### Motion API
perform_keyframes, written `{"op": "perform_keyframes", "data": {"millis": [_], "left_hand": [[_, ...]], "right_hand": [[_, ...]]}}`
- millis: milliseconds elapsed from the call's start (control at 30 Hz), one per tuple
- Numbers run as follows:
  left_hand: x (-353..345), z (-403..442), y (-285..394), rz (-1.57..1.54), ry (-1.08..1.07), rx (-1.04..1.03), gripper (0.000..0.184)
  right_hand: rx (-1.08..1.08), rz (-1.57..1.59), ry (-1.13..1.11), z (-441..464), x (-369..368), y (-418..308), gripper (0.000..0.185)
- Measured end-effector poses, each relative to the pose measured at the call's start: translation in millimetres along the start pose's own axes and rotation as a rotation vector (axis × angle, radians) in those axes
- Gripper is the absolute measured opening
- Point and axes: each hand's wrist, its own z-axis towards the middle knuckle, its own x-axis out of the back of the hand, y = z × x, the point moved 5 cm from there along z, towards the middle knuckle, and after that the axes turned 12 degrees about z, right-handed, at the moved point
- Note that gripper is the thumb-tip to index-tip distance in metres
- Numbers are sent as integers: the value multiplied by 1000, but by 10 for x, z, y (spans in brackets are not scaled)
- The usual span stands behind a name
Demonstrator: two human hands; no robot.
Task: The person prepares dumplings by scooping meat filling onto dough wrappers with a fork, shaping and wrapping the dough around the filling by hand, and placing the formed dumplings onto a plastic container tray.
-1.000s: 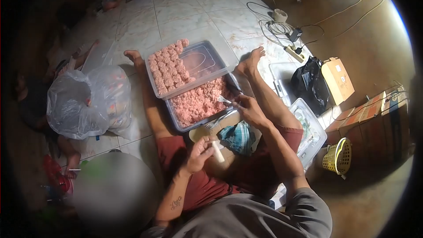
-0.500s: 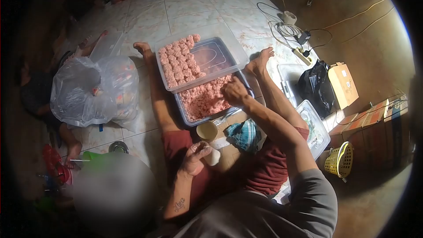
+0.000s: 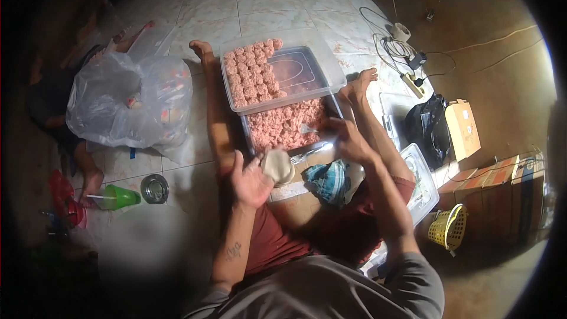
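Note:
My left hand (image 3: 250, 182) is palm up, thumb apart, with a round, pale dough wrapper (image 3: 277, 165) lying over its fingers. That wrapper covers most of what is beneath it. Over the near edge of the lower tub is my right hand (image 3: 349, 143), blurred, its fingers closed round a small spatula; the spatula's pale blade (image 3: 307, 129) touches the pink minced filling (image 3: 277, 125). Above sits a clear plastic tray (image 3: 322, 85) with rows of rough pink balls (image 3: 248, 71) on its left half. A teal checked cloth (image 3: 326, 182) lies on cardboard between my legs.
At left stands a big stuffed plastic bag (image 3: 130, 103), with another person's leg (image 3: 88, 165) beyond it. A green cup (image 3: 123, 197) and a metal bowl (image 3: 155, 189) are on the tiles. Cables (image 3: 393, 50), a black bag (image 3: 426, 130) and a yellow basket (image 3: 447, 228) are at right.
My left hand has opened flat and moved up, the pale wrapper now spread over its fingers. My right hand has drawn back from the filling towards me. The view has shifted slightly.

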Motion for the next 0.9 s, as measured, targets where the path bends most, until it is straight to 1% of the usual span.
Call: {"op": "perform_keyframes", "data": {"millis": [67,100,133,200,233,267,300,333,400,433,467,533,567,600,633,667,700,733,767,800,867,900], "left_hand": [[11,190,22,-86,22,-58,88],[-85,234,17,-84,25,-61,88],[-261,252,23,-81,5,-92,91],[-430,190,43,-77,-9,-120,95],[-470,133,73,-37,-43,-153,97],[-481,95,104,2,-78,-191,99],[-357,71,104,-68,13,-206,101],[-270,29,93,-71,29,-208,101],[-174,14,85,-30,-63,-203,101],[-27,-16,135,-115,-35,-236,99],[106,-54,172,-127,-28,-246,99],[372,-175,276,-298,19,-322,91],[418,-219,355,-218,54,-369,84],[415,-284,428,-124,151,-375,77],[420,-305,471,-108,77,-326,74],[413,-319,479,-92,1,-279,71],[371,-335,424,-58,41,-208,70],[298,-335,361,-21,76,-136,69],[246,-336,248,-5,89,-108,71],[180,-373,147,17,130,-65,74],[205,-396,-55,52,180,-2,68],[253,-405,-150,-10,204,37,71]], "right_hand": [[-5,77,114,-244,-222,-158,11],[-43,69,109,-358,-337,-116,10],[92,67,147,-445,-502,110,10],[26,-107,149,-553,-762,100,10],[21,-105,145,-561,-813,67,10],[66,-79,124,-561,-859,6,11],[105,-49,101,-577,-927,-32,12],[92,-42,93,-600,-1018,38,12],[88,-25,-40,-588,-1196,204,13],[94,-129,-74,-580,-1168,129,15],[87,-133,-89,-573,-1093,128,15],[93,-403,-194,-573,-962,150,15],[119,-432,-241,-508,-872,-194,15],[10,-525,-275,-444,-760,-93,13],[113,-507,-194,-286,-670,-332,13],[188,-641,-134,-140,-577,-325,12],[233,-734,-99,9,-529,-307,11],[178,-854,-45,174,-489,-161,10],[202,-919,-45,328,-469,28,11],[204,-928,-47,472,-463,198,11],[179,-1066,-216,689,-589,578,11],[179,-1089,-286,717,-718,842,11]]}}
